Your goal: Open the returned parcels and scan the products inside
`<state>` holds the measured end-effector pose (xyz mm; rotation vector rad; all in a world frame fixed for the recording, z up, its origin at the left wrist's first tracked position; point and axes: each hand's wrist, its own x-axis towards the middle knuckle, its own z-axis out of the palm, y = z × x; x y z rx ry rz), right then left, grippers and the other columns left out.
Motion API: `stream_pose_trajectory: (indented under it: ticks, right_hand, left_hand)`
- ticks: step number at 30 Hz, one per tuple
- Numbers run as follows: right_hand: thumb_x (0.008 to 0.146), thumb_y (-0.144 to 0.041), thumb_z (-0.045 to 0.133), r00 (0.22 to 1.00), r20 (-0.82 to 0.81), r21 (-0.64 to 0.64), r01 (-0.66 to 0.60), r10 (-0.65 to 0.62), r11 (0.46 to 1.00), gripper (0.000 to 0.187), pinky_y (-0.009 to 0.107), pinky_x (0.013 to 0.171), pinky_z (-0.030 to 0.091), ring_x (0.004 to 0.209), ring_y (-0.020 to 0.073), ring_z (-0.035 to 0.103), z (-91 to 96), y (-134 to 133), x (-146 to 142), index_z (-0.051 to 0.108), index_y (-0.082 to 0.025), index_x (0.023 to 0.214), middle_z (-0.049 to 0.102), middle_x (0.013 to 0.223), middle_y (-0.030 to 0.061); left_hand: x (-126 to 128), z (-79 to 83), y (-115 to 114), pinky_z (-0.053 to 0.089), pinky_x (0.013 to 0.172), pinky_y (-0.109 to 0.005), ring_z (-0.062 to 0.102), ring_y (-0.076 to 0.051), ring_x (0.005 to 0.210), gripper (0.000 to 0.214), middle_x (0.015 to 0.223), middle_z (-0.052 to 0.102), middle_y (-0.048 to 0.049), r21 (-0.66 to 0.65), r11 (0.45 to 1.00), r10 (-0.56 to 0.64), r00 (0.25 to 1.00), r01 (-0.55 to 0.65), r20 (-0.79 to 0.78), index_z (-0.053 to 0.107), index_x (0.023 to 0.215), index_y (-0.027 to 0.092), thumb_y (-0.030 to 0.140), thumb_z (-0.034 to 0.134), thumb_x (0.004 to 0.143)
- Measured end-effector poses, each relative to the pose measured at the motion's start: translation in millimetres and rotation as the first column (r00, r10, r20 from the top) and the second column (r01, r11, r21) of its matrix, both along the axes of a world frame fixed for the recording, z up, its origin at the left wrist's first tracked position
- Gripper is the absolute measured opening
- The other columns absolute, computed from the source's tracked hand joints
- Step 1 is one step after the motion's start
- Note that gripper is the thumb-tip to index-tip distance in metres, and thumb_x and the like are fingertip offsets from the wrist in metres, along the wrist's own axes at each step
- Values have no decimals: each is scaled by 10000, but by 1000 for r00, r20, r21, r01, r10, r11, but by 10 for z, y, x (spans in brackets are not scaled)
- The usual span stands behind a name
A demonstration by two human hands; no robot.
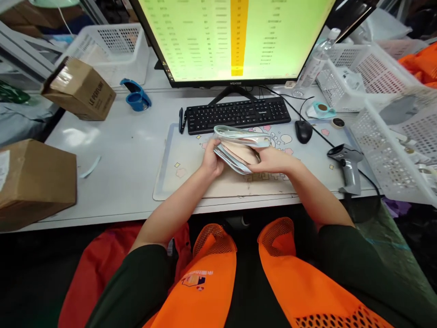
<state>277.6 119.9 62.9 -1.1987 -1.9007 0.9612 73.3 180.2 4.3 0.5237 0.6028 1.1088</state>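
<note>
Between my hands, above the desk mat (180, 182), is a clear plastic pouch (235, 152) with pale blue edging and a beige inner face. Its mouth gapes toward me, with the top edge lifted off the lower one. My left hand (212, 159) grips the pouch's left end, thumb on top. On the right side, my right hand (269, 159) holds it too, with the fingers partly hidden inside or behind the pouch. Just beyond the pouch lies a black keyboard (239, 114).
A monitor (235, 41) stands behind the keyboard. To the right are a mouse (303, 131), a barcode scanner (348, 166), a plastic bottle (316, 64) and white baskets (392, 150). Cardboard boxes (37, 177) and a blue tape dispenser (137, 98) sit on the left.
</note>
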Motion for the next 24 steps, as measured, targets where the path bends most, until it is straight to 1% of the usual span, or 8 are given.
stream_pose_trajectory:
  ticks: [4, 6, 8, 11, 14, 19, 22, 24]
  right_hand:
    - [820, -321, 708, 983, 37, 145, 174, -181, 974, 267, 464, 1001, 549, 997, 301, 702, -85, -6, 84, 800, -205, 1042, 761, 960, 63]
    - [844, -293, 634, 939, 81, 261, 305, -335, 916, 193, 435, 904, 546, 863, 269, 676, -157, 5, 112, 786, -194, 913, 710, 797, 56]
    - [849, -279, 612, 904, 119, 340, 352, -411, 872, 196, 418, 860, 538, 848, 268, 670, -222, 13, 118, 783, -196, 896, 719, 801, 69]
    - [872, -283, 584, 889, 235, 369, 292, -393, 882, 244, 413, 838, 539, 921, 303, 695, -276, 10, 120, 803, -218, 960, 775, 929, 95]
    - [876, -273, 545, 845, 332, 448, 250, -419, 858, 298, 403, 793, 535, 851, 299, 683, -270, -36, 139, 820, -241, 983, 761, 856, 99]
    - [954, -342, 500, 829, 281, 613, 233, -484, 755, 405, 407, 799, 549, 808, 274, 688, -183, -174, 166, 824, -229, 1170, 767, 895, 126]
    - [976, -419, 495, 826, 216, 699, 242, -521, 673, 419, 404, 768, 562, 789, 271, 709, -164, -213, 192, 826, -210, 1126, 768, 880, 141]
    - [972, -466, 504, 820, 153, 763, 256, -551, 593, 421, 393, 739, 577, 785, 268, 727, -178, -217, 235, 821, -207, 1073, 772, 872, 134]
  left_hand:
    - [-72, 32, 45, 586, 1131, -551, 710, -378, 1265, 283, 1049, 811, -83, -24, 999, 28, 999, -28, -18, 720, 990, 182, 336, 677, 757]
    - [-87, 43, 18, 600, 1109, -550, 712, -379, 1257, 283, 1071, 809, -81, -29, 1000, -7, 999, 6, -42, 720, 998, 179, 341, 684, 768]
    - [-85, 54, -16, 602, 1109, -537, 710, -373, 1266, 316, 1111, 806, -79, -17, 999, -28, 998, 27, -56, 715, 1028, 179, 332, 706, 751]
    - [-71, 71, -22, 589, 1134, -516, 704, -361, 1293, 424, 1140, 800, -57, 20, 999, 43, 998, -42, -51, 698, 1112, 200, 286, 752, 700]
    - [-67, 78, 28, 580, 1152, -524, 689, -383, 1322, 429, 1150, 803, -69, 18, 996, 92, 996, -92, -15, 694, 1120, 200, 317, 749, 711]
    - [-72, 76, 68, 567, 1166, -565, 660, -428, 1354, 335, 1142, 813, -109, 22, 998, 51, 998, -52, 28, 713, 1011, 166, 351, 705, 731]
    - [-61, 87, 28, 577, 1150, -547, 675, -418, 1328, 320, 1098, 817, -109, 58, 997, 42, 999, -43, 19, 710, 976, 162, 353, 722, 718]
    - [-49, 99, -4, 589, 1126, -529, 701, -394, 1282, 352, 1070, 816, -102, 63, 997, 36, 999, -36, 3, 708, 1000, 160, 370, 726, 718]
